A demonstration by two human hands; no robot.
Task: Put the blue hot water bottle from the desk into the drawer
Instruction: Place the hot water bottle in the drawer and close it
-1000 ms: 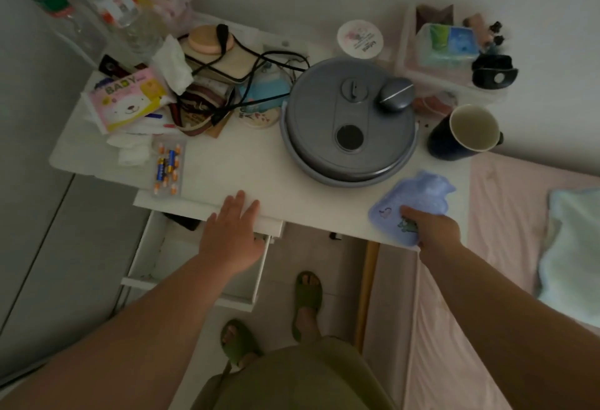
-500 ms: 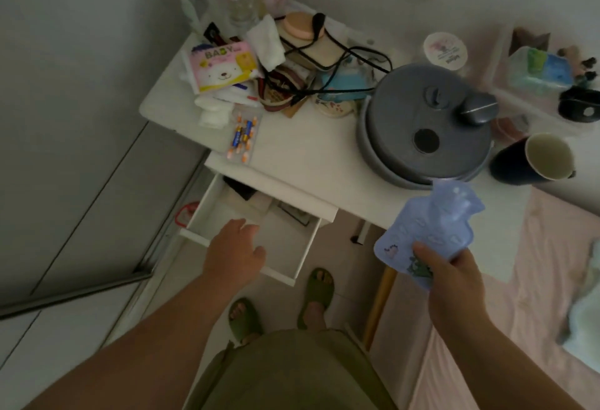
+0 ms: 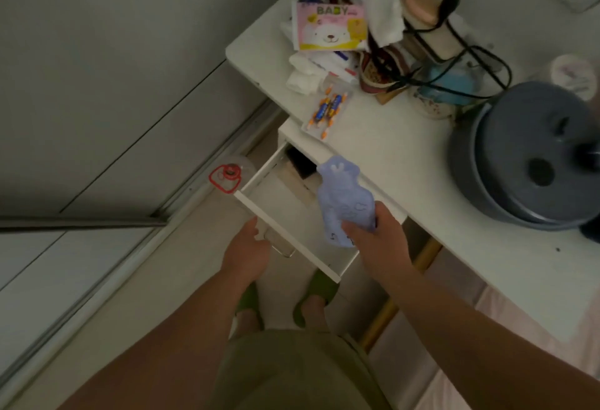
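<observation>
The blue hot water bottle [image 3: 343, 198] hangs over the pulled-out white drawer [image 3: 281, 227], its neck pointing toward the desk. My right hand [image 3: 376, 240] is shut on the bottle's lower end. My left hand [image 3: 247, 251] is at the drawer's front panel, fingers on the clear handle [image 3: 281, 249]. The drawer sticks out from under the white desk [image 3: 399, 150]. A dark and a pale object lie at the drawer's back; the rest of its floor shows white.
On the desk stand a grey round lidded pot [image 3: 532, 156], a pack of batteries [image 3: 328, 109], a pink BABY packet [image 3: 331, 27], tissues and tangled black cables [image 3: 454, 62]. A clear jug with a red handle [image 3: 227, 176] sits left of the drawer. My feet in green slippers [image 3: 311, 292] are below.
My right hand lifted the bottle off the desk and carried it left over the drawer. My left hand went from the desk edge to the drawer front, and the drawer is out further.
</observation>
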